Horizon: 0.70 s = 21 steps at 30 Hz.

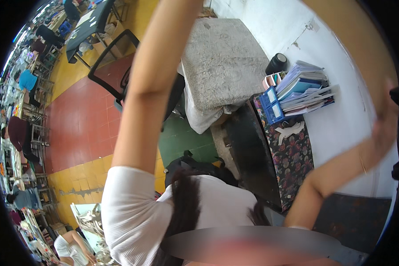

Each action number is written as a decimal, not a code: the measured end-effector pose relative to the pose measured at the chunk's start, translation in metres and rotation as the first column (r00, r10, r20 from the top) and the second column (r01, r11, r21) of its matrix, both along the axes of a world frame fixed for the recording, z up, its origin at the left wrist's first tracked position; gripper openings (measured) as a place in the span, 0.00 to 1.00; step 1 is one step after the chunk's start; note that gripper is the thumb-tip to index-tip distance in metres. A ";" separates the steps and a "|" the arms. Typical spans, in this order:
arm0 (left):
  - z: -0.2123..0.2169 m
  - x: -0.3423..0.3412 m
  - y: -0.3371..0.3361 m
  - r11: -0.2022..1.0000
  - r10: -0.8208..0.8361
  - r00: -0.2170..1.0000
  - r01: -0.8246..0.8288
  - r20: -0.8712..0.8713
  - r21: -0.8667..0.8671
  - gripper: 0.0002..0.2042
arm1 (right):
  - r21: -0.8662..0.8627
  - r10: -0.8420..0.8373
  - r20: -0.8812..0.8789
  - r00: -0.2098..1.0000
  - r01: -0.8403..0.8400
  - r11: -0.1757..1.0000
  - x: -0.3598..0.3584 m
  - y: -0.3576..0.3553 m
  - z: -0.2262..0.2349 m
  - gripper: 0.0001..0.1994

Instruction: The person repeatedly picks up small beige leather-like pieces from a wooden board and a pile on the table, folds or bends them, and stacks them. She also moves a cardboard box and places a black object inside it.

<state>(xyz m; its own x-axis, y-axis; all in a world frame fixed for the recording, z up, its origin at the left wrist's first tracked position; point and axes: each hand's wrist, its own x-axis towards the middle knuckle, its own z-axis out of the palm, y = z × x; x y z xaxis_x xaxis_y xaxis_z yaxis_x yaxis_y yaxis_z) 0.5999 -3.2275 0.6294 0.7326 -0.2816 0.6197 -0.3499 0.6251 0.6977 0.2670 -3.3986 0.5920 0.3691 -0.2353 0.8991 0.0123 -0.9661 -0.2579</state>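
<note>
My left arm [142, 102], in a white short sleeve, is raised and leaves the picture at the top edge, so I do not see my left hand there. On the right, my bent right arm [323, 181] carries a thin band near the wrist. My right hand [385, 126] is lifted to the far right rim, its fingers smeared and partly hidden. Next to it a dark piece [398, 99] shows at the rim; whether the hand touches it I cannot tell. Another bare forearm [359, 40] comes down from the top right towards that hand; whose it is does not show.
A table under a grey cover [226, 62] stands ahead by the white wall. Beside it are a black-lidded container [277, 64], a blue file rack [271, 105] with papers and a flower-patterned surface [292, 173]. A black mesh chair [115, 66] stands left; people work along benches farther left.
</note>
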 end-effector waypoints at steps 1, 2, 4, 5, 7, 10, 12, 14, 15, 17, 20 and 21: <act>-0.015 0.026 0.016 0.996 0.084 0.996 -0.084 0.001 0.031 0.45 | 0.026 0.090 -0.058 0.994 -0.088 0.996 0.036 -0.004 -0.017 0.48; -0.032 0.051 0.028 0.984 0.165 0.986 -0.165 0.011 0.064 0.46 | 0.080 0.218 -0.108 0.970 -0.210 0.974 0.071 -0.006 -0.033 0.51; -0.079 0.096 0.039 0.918 0.358 0.928 -0.370 0.103 0.143 0.39 | 0.080 0.241 -0.134 0.961 -0.232 0.969 0.134 -0.009 -0.072 0.58; -0.110 0.115 0.042 0.848 0.470 0.862 -0.501 0.191 0.174 0.31 | 0.089 0.223 -0.133 0.966 -0.212 0.973 0.161 -0.011 -0.093 0.62; -0.172 0.149 0.050 0.626 0.662 0.645 -0.756 0.383 0.191 0.22 | 0.144 0.295 -0.142 0.945 -0.275 0.951 0.205 -0.014 -0.142 0.64; -0.265 0.177 0.042 0.651 0.735 0.673 -0.735 0.085 0.189 0.29 | 0.152 0.296 -0.294 0.909 -0.261 0.953 0.245 -0.022 -0.221 0.64; -0.328 0.180 0.034 0.690 0.710 0.703 -0.685 -0.036 0.235 0.28 | 0.051 0.187 -0.456 0.870 -0.184 0.982 0.257 -0.033 -0.275 0.61; -0.393 0.175 0.021 0.791 0.611 0.766 -0.582 -0.201 0.187 0.28 | 0.343 0.374 -0.402 0.836 -0.242 0.908 0.263 -0.043 -0.333 0.60; -0.424 0.175 0.016 0.808 0.589 0.719 -0.541 -0.368 0.235 0.29 | 0.427 0.401 -0.389 0.829 -0.224 0.876 0.266 -0.048 -0.361 0.60; -0.482 0.169 0.007 0.780 0.625 0.643 -0.544 -0.443 0.311 0.30 | 0.452 0.429 -0.486 0.762 -0.201 0.869 0.266 -0.064 -0.408 0.60; -0.554 0.173 -0.012 0.720 0.694 0.551 -0.549 -0.463 0.425 0.29 | 0.493 0.452 -0.510 0.732 -0.181 0.851 0.267 -0.086 -0.471 0.59; -0.575 0.169 -0.015 0.724 0.690 0.550 -0.522 -0.471 0.451 0.29 | 0.515 0.461 -0.502 0.732 -0.175 0.839 0.266 -0.090 -0.490 0.59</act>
<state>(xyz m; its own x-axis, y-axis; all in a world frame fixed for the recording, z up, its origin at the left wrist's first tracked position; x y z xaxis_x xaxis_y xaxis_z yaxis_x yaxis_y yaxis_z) 0.7691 -3.2426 0.0548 0.9539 0.3000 -0.0027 -0.0633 0.2101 0.9756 0.5327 -3.4887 0.1022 0.9036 -0.2869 0.3181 0.0085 -0.7304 -0.6829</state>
